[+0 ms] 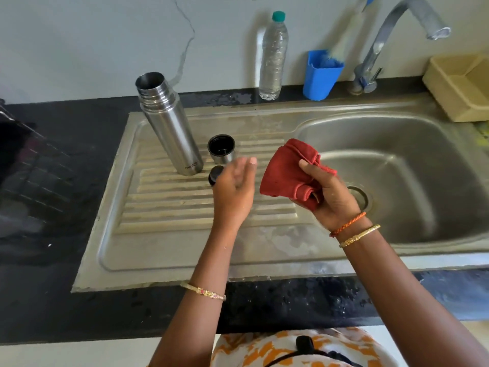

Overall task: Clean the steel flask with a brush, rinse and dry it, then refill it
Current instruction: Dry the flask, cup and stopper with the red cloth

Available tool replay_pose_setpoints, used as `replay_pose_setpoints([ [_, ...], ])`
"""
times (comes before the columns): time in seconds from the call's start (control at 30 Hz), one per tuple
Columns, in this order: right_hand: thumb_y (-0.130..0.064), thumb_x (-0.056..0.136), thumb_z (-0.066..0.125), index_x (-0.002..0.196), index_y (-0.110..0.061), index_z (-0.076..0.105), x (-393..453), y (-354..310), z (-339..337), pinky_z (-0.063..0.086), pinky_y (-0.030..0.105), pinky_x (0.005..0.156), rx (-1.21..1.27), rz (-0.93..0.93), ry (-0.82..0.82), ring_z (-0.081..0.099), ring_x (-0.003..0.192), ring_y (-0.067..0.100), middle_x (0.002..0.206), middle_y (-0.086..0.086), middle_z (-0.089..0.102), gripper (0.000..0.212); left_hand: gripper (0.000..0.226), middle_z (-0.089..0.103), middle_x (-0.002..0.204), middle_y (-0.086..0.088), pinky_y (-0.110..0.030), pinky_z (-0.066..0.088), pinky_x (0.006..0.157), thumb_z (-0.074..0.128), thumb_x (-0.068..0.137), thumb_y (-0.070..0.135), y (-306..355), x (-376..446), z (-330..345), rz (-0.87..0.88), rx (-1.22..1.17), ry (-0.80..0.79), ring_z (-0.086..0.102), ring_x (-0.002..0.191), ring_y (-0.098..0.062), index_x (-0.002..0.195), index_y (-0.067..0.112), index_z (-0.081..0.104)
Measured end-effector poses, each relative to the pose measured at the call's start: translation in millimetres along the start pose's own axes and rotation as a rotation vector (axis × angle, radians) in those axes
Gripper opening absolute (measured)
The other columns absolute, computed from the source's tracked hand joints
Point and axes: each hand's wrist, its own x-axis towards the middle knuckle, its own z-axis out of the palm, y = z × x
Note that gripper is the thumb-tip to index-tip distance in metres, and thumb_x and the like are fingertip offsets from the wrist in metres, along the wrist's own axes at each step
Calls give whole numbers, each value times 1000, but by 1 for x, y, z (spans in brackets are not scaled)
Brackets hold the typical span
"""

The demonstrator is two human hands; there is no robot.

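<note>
The steel flask stands upright and uncapped on the ribbed drainboard. Its steel cup lid sits mouth-up just right of it, and a black stopper lies in front, partly hidden by my left hand. My left hand hovers above the drainboard with relaxed fingers and holds nothing. My right hand grips a folded red cloth over the edge between drainboard and basin. A brush stands in a blue cup against the wall. A clear plastic water bottle with a green cap stands beside it.
The sink basin lies at the right with its drain behind my right hand. A steel tap arches over it. A beige plastic tub sits at the far right. The black countertop is wet; dark objects lie at the left.
</note>
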Motion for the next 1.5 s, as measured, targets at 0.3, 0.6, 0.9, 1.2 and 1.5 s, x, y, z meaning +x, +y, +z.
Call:
replay_pose_setpoints([
  [0.3, -26, 84, 69, 107, -1, 65, 1, -34, -72, 58, 35, 62, 34, -38, 256, 69, 75, 22, 91, 11, 71, 33, 13, 70, 95, -9, -30, 58, 78, 62, 93, 23, 14, -11, 90, -503, -393, -531, 70, 79, -17, 98, 11, 62],
  [0.6, -20, 90, 57, 106, -7, 60, 29, -118, -198, 53, 29, 68, -26, 53, 98, 64, 74, 18, 88, 7, 66, 20, 13, 69, 86, -1, -33, 55, 76, 62, 91, 15, 56, -30, 234, -583, -744, -435, 66, 76, -12, 103, 15, 60],
  [0.9, -21, 83, 67, 115, 1, 61, 50, -187, -310, 60, 38, 70, -66, 16, 43, 70, 82, 22, 100, 15, 70, 40, 31, 68, 95, -12, -33, 60, 63, 56, 88, -9, 86, -23, 352, -539, -700, -529, 70, 76, -17, 115, 7, 57],
  [1.2, -4, 84, 67, 83, -11, 61, 146, -310, -347, 58, 42, 73, -354, -275, 285, 65, 83, 27, 90, 11, 67, 9, 3, 62, 89, -3, -30, 51, 71, 61, 92, 12, 152, 77, 461, -482, -406, -458, 60, 75, -14, 92, 15, 59],
  [1.5, -4, 86, 58, 111, 7, 59, 244, -367, -327, 44, 35, 86, -881, -485, 577, 59, 108, 36, 116, 23, 62, 27, 28, 71, 107, -9, -35, 54, 89, 65, 90, 25, 170, 180, 533, -31, 303, -239, 67, 98, -25, 113, 8, 69],
])
